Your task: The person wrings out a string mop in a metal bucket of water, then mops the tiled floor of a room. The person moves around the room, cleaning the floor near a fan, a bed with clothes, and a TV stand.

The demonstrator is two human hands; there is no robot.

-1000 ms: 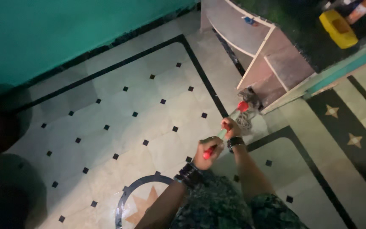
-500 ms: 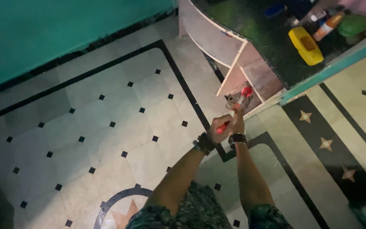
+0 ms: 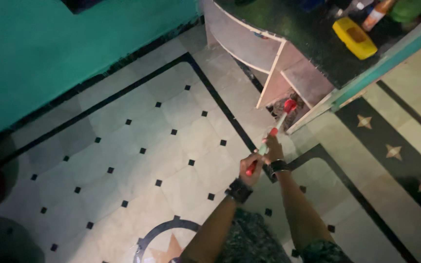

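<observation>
Fingers of both hands, left hand (image 3: 251,168) and right hand (image 3: 272,148), wrapped around mop handle (image 3: 269,141), grey mop head (image 3: 284,105) pushed under table shelf (image 3: 305,80), tiled floor (image 3: 137,131) below

A: What colours on the mop (image 3: 275,130)?
B: Pale handle with red grips, red at the head, grey strands.
A: The floor (image 3: 137,146)?
B: Cream tiles dotted with small black diamonds, black border lines, and a dark band with beige stars (image 3: 393,151).
A: And the rest?
B: Teal wall (image 3: 49,44), dark green bench (image 3: 313,34), a yellow box (image 3: 354,38), black wristbands (image 3: 239,190).
</observation>
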